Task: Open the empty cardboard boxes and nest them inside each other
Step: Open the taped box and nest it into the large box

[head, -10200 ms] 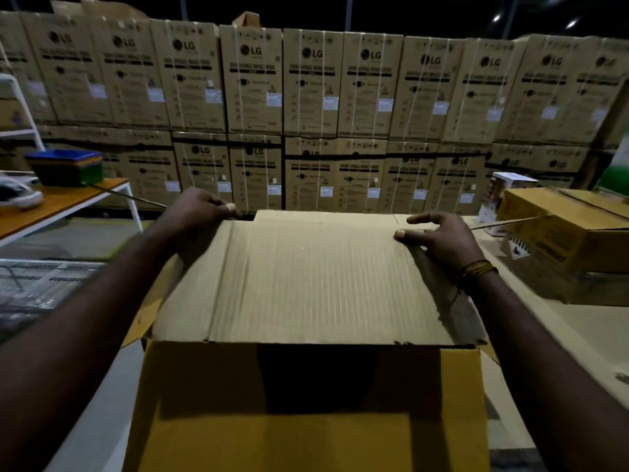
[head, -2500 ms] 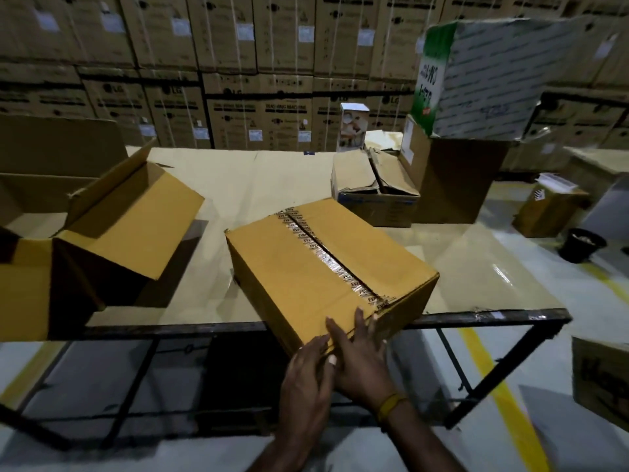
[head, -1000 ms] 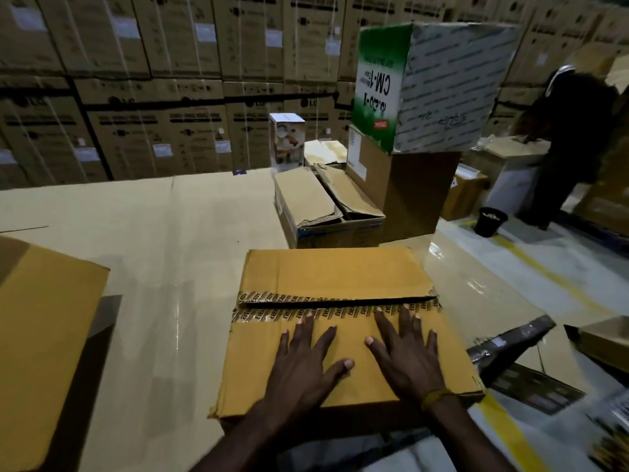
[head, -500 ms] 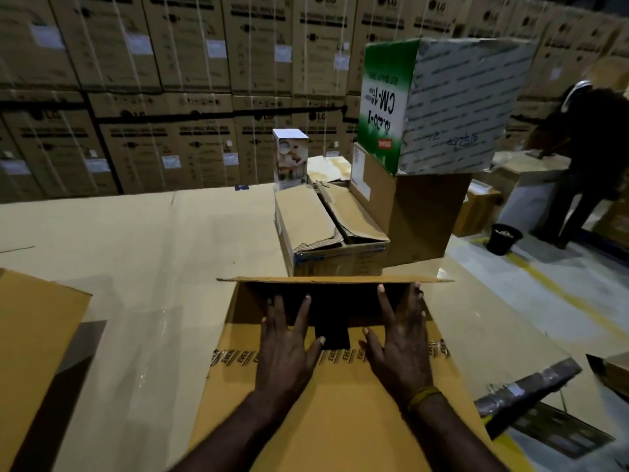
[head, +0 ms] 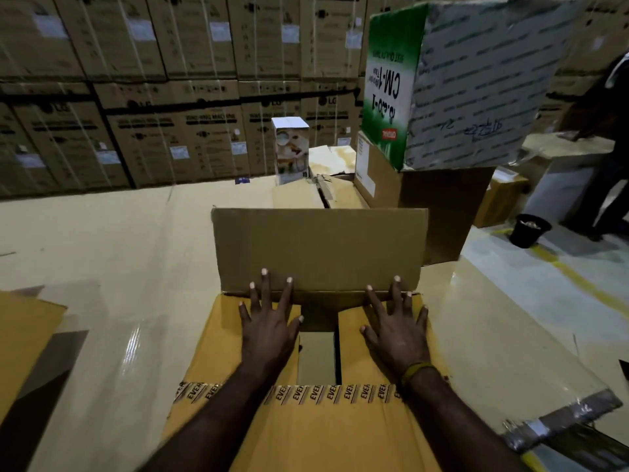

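Observation:
A yellow-brown cardboard box [head: 306, 434] with printed tape along its near flap lies on the table right in front of me. Its far flap [head: 320, 247] stands upright. My left hand [head: 269, 328] and my right hand [head: 396, 328] lie flat with spread fingers on the two inner side flaps, fingertips touching the base of the raised flap. A dark gap between the inner flaps shows the inside. A second, larger yellow box [head: 23, 352] shows at the left edge.
Behind the raised flap sits a smaller box with loose flaps [head: 326, 194], a brown box [head: 439, 206] carrying a green-and-white carton [head: 469, 80], and a small white product box [head: 290, 149]. Stacked cartons fill the back wall. A person [head: 609, 137] and a black bucket [head: 528, 229] are at the right.
The far flap has swung from nearly level to upright. Both hands moved forward onto the inner side flaps, which are now uncovered.

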`<state>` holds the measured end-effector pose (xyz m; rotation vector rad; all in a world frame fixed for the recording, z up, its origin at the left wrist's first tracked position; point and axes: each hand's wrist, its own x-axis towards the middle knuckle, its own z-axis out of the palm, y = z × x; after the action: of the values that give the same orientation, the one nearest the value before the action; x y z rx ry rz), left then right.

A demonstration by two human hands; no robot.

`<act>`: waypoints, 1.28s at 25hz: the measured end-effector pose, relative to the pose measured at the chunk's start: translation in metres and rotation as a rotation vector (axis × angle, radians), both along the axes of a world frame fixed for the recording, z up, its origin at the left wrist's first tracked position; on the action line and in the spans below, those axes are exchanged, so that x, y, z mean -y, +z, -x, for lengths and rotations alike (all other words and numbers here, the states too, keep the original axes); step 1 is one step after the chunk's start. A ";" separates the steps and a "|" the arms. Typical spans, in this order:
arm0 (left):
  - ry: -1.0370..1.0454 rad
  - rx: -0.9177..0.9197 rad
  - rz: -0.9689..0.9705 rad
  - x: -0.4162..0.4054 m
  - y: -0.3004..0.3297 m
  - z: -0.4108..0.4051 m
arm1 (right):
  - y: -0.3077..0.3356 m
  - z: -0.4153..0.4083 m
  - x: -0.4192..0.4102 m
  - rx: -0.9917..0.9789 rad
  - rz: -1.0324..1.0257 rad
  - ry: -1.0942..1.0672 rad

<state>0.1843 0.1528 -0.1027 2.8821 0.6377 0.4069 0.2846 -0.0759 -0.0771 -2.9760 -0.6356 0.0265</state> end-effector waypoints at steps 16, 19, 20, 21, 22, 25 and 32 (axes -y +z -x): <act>-0.032 -0.072 0.359 0.009 0.032 0.030 | 0.028 0.038 -0.008 -0.224 -0.353 0.142; -0.069 -0.065 0.389 0.023 0.037 0.071 | 0.038 0.082 -0.002 -0.292 -0.149 0.252; -0.090 -0.087 0.370 0.027 0.040 0.085 | 0.043 0.095 0.000 -0.310 -0.050 0.281; -0.118 -0.116 0.351 0.030 0.042 0.097 | 0.047 0.107 0.001 -0.316 0.039 0.307; -0.150 -0.155 0.335 0.033 0.045 0.107 | 0.051 0.117 0.002 -0.307 0.107 0.321; -0.226 -0.316 0.268 0.042 0.055 0.132 | 0.059 0.141 -0.001 -0.255 0.164 0.300; -0.237 -0.243 0.117 0.061 0.084 0.164 | 0.081 0.171 -0.003 -0.016 0.081 0.245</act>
<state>0.0201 0.0917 -0.0187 2.8697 0.3318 -0.0131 0.1134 -0.0734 0.0039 -2.9497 -1.0164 0.0958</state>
